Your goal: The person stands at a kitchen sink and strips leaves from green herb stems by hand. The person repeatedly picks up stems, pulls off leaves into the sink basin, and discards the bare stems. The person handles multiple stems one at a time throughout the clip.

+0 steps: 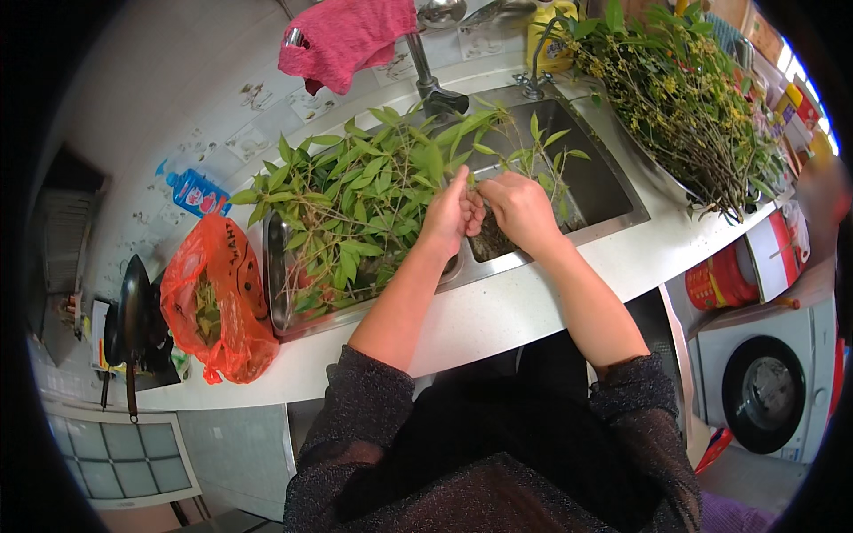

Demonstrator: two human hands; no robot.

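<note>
My left hand (454, 212) is over the divider of a double-basin steel sink, fingers curled and thumb up, against the stem of a leafy sprig (476, 126). Close to its right, my right hand (523, 210) pinches the same sprig, though its fingers partly hide the stem. Green leafy branches (360, 193) fill the left basin and overhang its rim. Beneath my hands, the right basin (593, 173) holds brownish bits near its front, and a few more leafy twigs (543, 156) rise behind my right hand.
A large bowl (640, 153) heaped with yellow-flowered branches (680, 113) stands at right. An orange plastic bag (246, 293) with plant bits sits left of the sink, near a blue bottle (200, 192). A faucet (436, 93) and pink cloth (350, 43) are behind; a washing machine (806, 373) stands lower right.
</note>
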